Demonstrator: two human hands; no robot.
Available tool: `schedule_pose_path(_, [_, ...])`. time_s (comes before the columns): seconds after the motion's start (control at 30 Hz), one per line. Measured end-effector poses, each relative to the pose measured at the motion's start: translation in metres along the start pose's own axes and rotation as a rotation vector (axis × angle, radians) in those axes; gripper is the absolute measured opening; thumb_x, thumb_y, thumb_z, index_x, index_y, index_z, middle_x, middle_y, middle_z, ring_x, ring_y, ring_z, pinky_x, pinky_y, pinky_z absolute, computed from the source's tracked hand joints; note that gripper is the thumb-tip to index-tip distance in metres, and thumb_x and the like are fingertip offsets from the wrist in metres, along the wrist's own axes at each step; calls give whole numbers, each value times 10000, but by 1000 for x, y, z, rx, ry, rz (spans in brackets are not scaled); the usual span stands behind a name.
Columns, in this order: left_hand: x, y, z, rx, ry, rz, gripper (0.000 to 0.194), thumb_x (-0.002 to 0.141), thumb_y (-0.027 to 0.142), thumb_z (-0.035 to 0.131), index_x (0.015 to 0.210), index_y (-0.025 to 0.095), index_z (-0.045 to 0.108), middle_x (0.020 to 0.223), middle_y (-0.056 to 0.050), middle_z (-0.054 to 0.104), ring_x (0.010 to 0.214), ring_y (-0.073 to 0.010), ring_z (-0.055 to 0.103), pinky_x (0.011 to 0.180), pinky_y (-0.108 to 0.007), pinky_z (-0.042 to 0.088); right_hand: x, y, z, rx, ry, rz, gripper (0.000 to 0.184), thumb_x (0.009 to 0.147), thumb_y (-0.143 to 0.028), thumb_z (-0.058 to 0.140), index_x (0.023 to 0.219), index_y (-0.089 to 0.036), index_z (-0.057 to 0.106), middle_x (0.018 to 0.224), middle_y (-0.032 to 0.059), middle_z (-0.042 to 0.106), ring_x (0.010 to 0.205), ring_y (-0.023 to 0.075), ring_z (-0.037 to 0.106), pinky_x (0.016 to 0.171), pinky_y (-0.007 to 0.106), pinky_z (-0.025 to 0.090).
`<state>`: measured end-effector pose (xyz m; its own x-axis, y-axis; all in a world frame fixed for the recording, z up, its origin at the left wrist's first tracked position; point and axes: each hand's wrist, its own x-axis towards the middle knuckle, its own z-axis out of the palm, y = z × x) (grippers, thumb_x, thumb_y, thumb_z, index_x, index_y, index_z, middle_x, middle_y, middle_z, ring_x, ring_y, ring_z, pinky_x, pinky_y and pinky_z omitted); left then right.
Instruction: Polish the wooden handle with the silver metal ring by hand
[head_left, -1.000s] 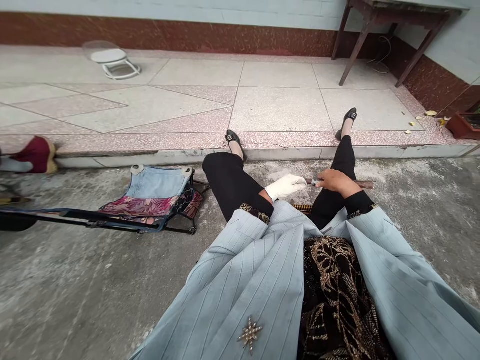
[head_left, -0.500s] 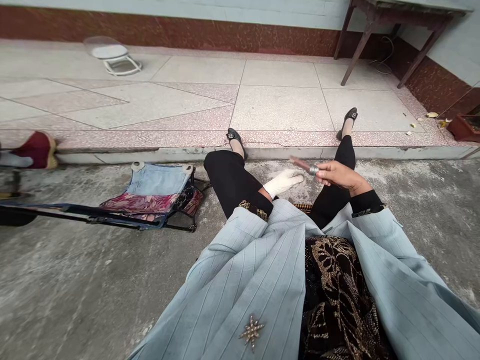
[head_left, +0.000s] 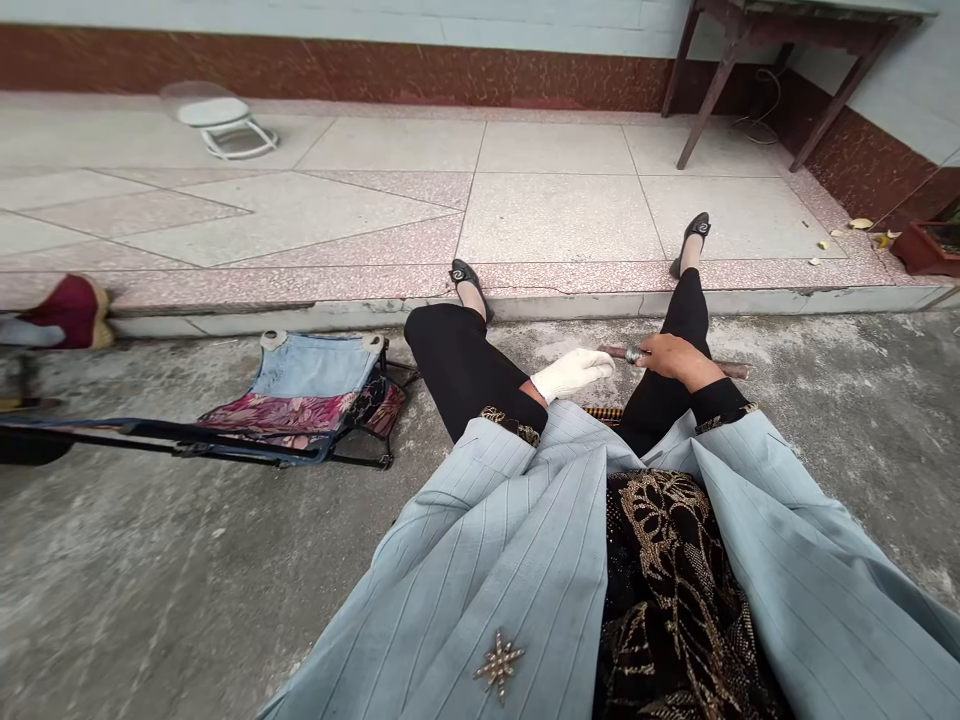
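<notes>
My right hand (head_left: 679,360), bare, is closed round a brown wooden stick (head_left: 733,370) with silvery wire (head_left: 637,356) wound about it near the thumb. The stick lies nearly level, and its longer end sticks out to the right past the hand. Its left end reaches the fingertips of my left hand (head_left: 574,375), which wears a white knitted glove. The gloved fingers are pressed together and bent; whatever is inside them is hidden. Both hands are between my knees, above a yellow-and-black woven edge (head_left: 604,414).
A folding chair (head_left: 315,365) with blue and floral cloth lies on the concrete at left. Near it is a person's red shoe (head_left: 71,312). My feet rest on a raised tiled step (head_left: 555,215). Farther back are a white stool (head_left: 225,120), a wooden table (head_left: 720,90) and a planter (head_left: 926,250).
Half a second ago the stick was tilted up and away from the glove, with my right hand turned. Now it is level again, its left end beside the gloved fingers. The left hand barely moved.
</notes>
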<state>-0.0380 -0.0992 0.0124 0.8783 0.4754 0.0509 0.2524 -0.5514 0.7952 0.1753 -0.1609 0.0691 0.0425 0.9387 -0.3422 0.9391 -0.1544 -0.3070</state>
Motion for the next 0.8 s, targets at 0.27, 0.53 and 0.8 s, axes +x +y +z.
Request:
schedule_pose_path(0.27, [3, -1, -3, -108, 69, 20, 258, 857, 330, 517, 882, 139, 687, 832, -15, 676, 797, -141, 593, 785, -248, 443, -16, 1, -12, 429, -601, -294, 202, 738, -323, 762, 780, -131, 717, 562, -5, 579, 481, 86, 462, 466, 238, 347])
schedule_pose_path(0.53, [3, -5, 2, -100, 70, -47, 356, 931, 409, 459, 851, 125, 659, 697, 7, 574, 653, -113, 495, 671, -239, 389, -11, -2, -16, 962, -57, -310, 303, 791, -461, 689, 829, -166, 633, 625, -33, 519, 512, 71, 430, 469, 205, 319])
schedule_pose_path(0.8, [2, -4, 9, 87, -17, 21, 314, 944, 374, 445, 925, 157, 672, 788, -2, 634, 742, -134, 551, 733, -239, 394, -2, -3, -7, 209, 150, -49, 206, 864, -332, 592, 877, -155, 697, 780, 61, 664, 726, 178, 590, 613, 263, 391])
